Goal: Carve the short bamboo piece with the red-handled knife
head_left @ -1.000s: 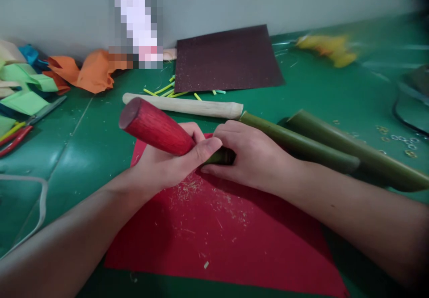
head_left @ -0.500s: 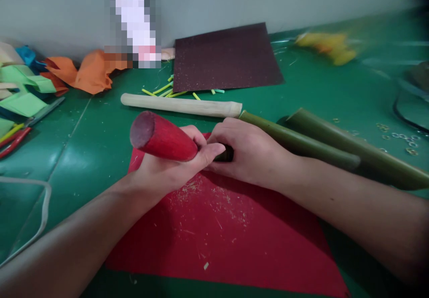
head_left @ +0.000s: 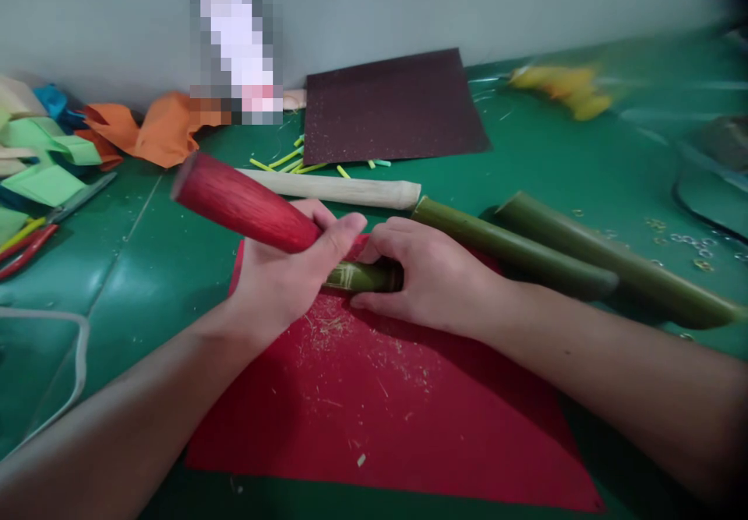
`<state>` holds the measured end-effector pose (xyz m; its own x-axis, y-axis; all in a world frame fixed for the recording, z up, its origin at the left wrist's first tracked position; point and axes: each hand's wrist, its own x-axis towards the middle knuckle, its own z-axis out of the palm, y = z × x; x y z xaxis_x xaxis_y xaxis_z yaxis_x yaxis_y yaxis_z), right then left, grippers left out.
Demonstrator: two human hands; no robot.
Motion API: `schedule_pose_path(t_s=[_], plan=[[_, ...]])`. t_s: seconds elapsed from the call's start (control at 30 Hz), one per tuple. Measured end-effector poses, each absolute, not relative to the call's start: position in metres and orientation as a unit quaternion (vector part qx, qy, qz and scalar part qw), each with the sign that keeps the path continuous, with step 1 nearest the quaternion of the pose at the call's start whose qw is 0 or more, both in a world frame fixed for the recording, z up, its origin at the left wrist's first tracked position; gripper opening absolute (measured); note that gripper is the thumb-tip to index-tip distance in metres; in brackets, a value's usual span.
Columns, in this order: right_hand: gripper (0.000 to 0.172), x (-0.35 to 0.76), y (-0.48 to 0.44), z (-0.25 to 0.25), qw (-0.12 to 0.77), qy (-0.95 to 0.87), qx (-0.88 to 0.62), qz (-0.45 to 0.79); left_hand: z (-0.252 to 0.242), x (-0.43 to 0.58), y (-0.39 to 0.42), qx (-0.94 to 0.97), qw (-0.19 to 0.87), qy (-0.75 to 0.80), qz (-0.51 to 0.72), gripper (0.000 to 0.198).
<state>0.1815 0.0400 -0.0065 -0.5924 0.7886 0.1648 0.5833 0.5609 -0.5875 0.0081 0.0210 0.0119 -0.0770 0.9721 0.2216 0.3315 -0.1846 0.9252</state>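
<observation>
My left hand (head_left: 286, 274) is wrapped round a red wooden handle (head_left: 239, 202) that slants up to the left; what the handle carries at its lower end is hidden by my fingers. My right hand (head_left: 432, 274) is closed over a short green bamboo piece (head_left: 362, 277) and presses it onto a red paper sheet (head_left: 397, 419). Pale shavings lie scattered on the sheet below both hands.
A pale wooden stick (head_left: 339, 189) lies behind my hands. Two longer green bamboo tubes (head_left: 526, 251) run off to the right. A dark brown sheet (head_left: 391, 107) lies at the back, crumpled coloured paper (head_left: 157, 126) and scissors (head_left: 35, 231) at the left, small metal rings (head_left: 689, 241) far right.
The red handle has swung, its free end moving up and to the left. A longer stretch of the green bamboo piece now shows between my two hands.
</observation>
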Motion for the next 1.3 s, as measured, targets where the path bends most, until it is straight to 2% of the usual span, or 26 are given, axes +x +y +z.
schedule_pose_path(t_s=[0.13, 0.4, 0.63, 0.87, 1.3], plan=[[0.028, 0.1811, 0.0400, -0.0064, 0.218, -0.858, -0.395, 0.245, 0.0131, 0.0094, 0.0175, 0.641, 0.370, 0.523, 0.424, 0.031], [0.034, 0.1810, 0.0396, -0.0077, 0.234, -0.861, -0.384, 0.237, 0.0148, 0.0115, 0.0152, 0.660, 0.368, 0.524, 0.391, 0.029], [0.028, 0.1806, 0.0395, -0.0079, 0.211, -0.869, -0.381, 0.233, 0.0124, 0.0073, 0.0202, 0.690, 0.293, 0.532, 0.394, 0.024], [0.027, 0.1817, 0.0380, -0.0084, 0.214, -0.859, -0.392, 0.252, 0.0142, 0.0095, 0.0178, 0.640, 0.375, 0.523, 0.420, 0.031], [0.027, 0.1815, 0.0396, -0.0083, 0.212, -0.861, -0.395, 0.239, 0.0103, 0.0124, 0.0173, 0.635, 0.358, 0.537, 0.426, 0.027]])
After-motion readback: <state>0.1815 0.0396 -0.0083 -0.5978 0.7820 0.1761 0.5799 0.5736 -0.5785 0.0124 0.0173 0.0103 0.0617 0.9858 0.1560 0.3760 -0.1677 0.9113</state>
